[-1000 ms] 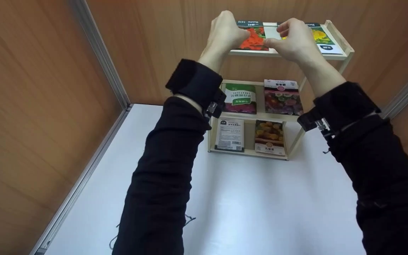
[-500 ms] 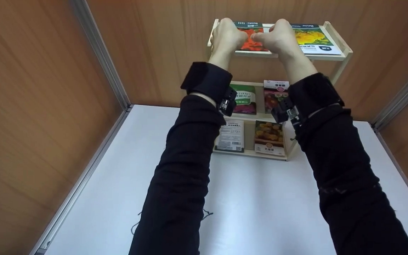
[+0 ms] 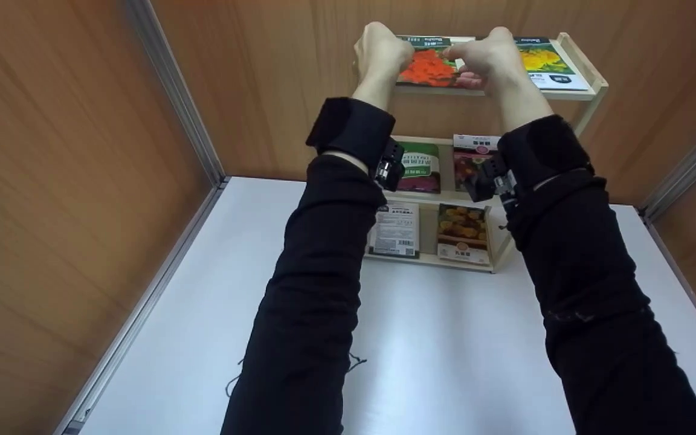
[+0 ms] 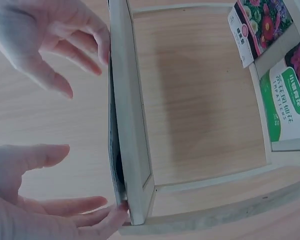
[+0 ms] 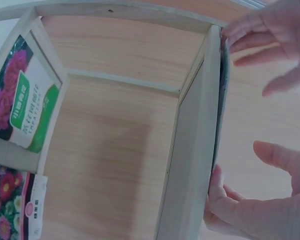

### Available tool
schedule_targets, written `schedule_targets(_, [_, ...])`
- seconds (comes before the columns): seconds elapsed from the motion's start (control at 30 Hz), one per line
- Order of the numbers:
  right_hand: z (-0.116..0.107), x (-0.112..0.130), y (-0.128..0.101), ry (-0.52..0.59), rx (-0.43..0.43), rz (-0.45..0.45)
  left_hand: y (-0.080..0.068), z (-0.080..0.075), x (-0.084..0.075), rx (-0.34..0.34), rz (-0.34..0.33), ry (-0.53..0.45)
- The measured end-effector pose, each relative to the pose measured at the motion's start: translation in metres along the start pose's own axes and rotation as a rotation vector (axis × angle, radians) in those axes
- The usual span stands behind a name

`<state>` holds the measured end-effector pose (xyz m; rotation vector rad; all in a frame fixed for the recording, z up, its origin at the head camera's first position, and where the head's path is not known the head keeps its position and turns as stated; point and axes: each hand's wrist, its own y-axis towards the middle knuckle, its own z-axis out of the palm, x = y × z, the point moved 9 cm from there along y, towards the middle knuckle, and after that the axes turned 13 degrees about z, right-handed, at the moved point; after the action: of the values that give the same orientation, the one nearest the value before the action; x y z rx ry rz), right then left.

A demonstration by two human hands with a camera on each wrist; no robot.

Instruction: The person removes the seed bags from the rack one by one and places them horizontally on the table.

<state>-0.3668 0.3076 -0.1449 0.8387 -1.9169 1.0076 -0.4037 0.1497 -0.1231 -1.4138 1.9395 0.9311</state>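
Both hands on red-flower packet point(image 3: 429, 67) | top tier, wooden rack point(image 3: 589, 90)

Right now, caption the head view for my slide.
Both hands, left hand and right hand, hold the red-flower seed packet on the wooden rack.

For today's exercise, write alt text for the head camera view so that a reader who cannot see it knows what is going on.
Two hands in black sleeves reach up to the top tier of a small wooden shelf: the left hand and right hand both touch an orange-flower seed packet lying there. A yellow-flower packet lies beside it, and four more packets stand on the lower tiers above a white table.
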Motion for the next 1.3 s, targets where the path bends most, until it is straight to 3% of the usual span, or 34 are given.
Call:
schedule_targets(0.23, [-0.007, -0.007, 0.003, 0.086, 0.046, 0.027, 0.002, -0.005, 0.003, -0.019, 0.004, 0.016])
schedule_targets(0.43, [-0.009, -0.010, 0.004, 0.062, 0.039, 0.055, 0.001, -0.011, 0.006, -0.078, 0.050, 0.064])
schedule_targets(0.6, [-0.006, -0.009, 0.004, 0.125, 0.068, 0.034, 0.000, -0.016, 0.012, -0.065, 0.006, 0.035])
schedule_targets(0.83, [-0.010, -0.013, 0.002, 0.254, 0.153, -0.007, 0.001, -0.020, 0.018, -0.022, -0.087, -0.135])
schedule_targets(0.93, [-0.011, -0.019, -0.002, 0.268, 0.199, -0.028, -0.001, -0.018, 0.021, 0.010, -0.089, -0.201])
schedule_targets(1.17, [-0.019, -0.035, -0.022, 0.343, 0.319, -0.134, -0.019, -0.005, 0.024, 0.061, 0.016, -0.496])
schedule_targets(1.3, [-0.023, -0.045, -0.036, 0.371, 0.338, -0.229, -0.032, 0.006, 0.030, 0.079, 0.089, -0.617])
